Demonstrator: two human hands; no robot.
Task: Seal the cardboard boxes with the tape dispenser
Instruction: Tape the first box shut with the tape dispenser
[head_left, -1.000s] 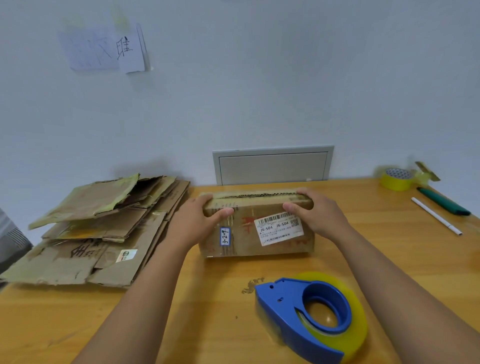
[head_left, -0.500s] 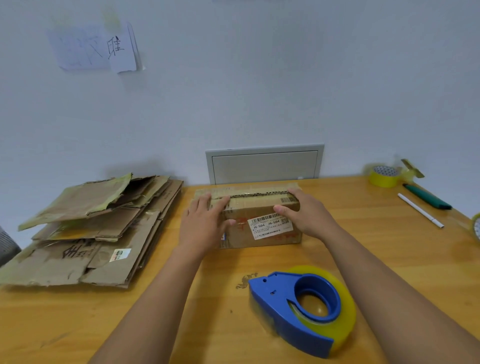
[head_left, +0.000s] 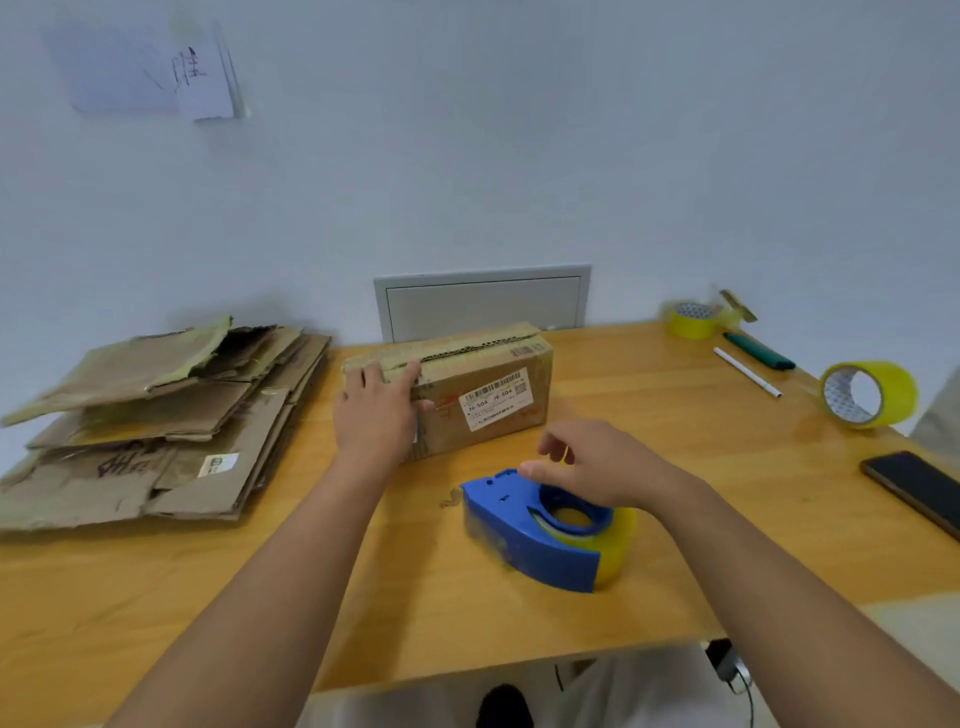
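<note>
The cardboard box (head_left: 462, 387) sits near the back of the wooden counter (head_left: 649, 452), just in front of the wall. The left hand (head_left: 376, 410) lies flat on the box's left end, fingers straight. The right hand (head_left: 592, 460) hovers over the blue tape dispenser (head_left: 540, 530), its grip apart and holding nothing. A stack of flattened cardboard (head_left: 156, 415) lies at the left.
</note>
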